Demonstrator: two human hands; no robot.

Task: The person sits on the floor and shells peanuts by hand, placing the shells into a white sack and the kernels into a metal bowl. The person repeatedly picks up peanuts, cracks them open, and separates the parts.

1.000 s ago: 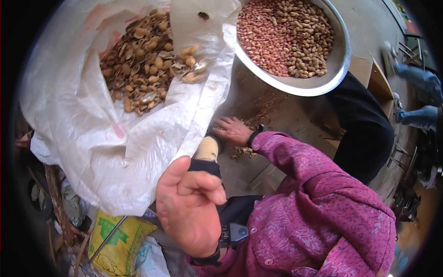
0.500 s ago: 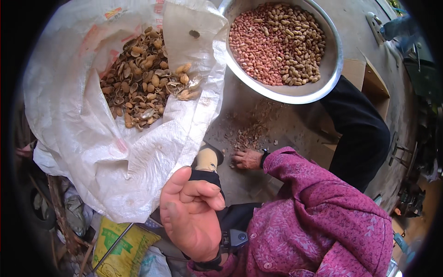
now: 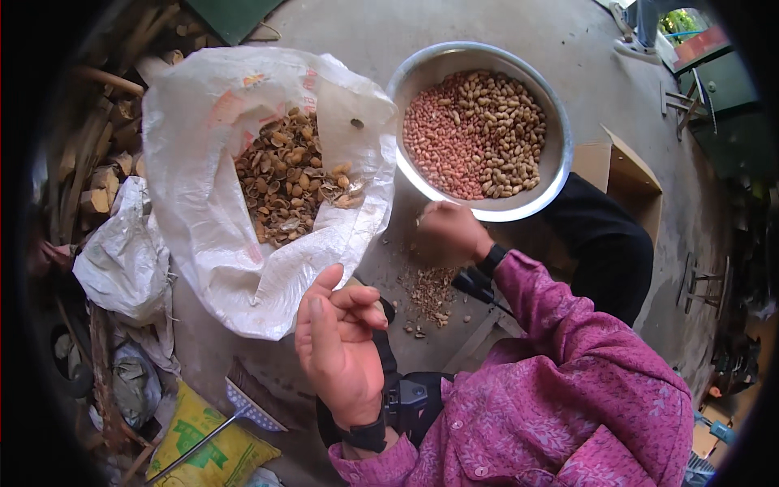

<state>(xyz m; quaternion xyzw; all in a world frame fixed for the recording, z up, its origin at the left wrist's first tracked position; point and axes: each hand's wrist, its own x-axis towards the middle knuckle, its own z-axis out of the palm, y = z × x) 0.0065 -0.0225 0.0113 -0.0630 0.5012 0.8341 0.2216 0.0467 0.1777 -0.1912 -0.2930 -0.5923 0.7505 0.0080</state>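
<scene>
My left hand point(image 3: 341, 349) is raised palm up near the sack's lower edge. Its fingers are loosely bent and apart, and nothing shows in it. Blurred by motion, my right hand point(image 3: 451, 235) hovers just below the near rim of a metal basin point(image 3: 560, 166), its fingers curled in; whatever they hold cannot be made out. Inside the basin, pinkish-red shelled peanuts point(image 3: 438, 142) lie on the left and unshelled peanuts point(image 3: 507, 134) on the right. A white woven sack point(image 3: 195, 187) at the left stands open with peanut shells point(image 3: 284, 178) in it.
Crumbs and shell bits point(image 3: 430, 294) lie on the concrete floor below my right hand. A cardboard box point(image 3: 637, 174) stands right of the basin. Firewood point(image 3: 101, 187) is piled at the far left. A yellow bag point(image 3: 203, 438) and a long-handled fly swatter point(image 3: 251, 406) are at the lower left.
My right hand has risen from the floor by the crumbs toward the basin's near rim, its fingers curling in. My left hand stays raised. The view has shifted, showing more floor beyond the basin.
</scene>
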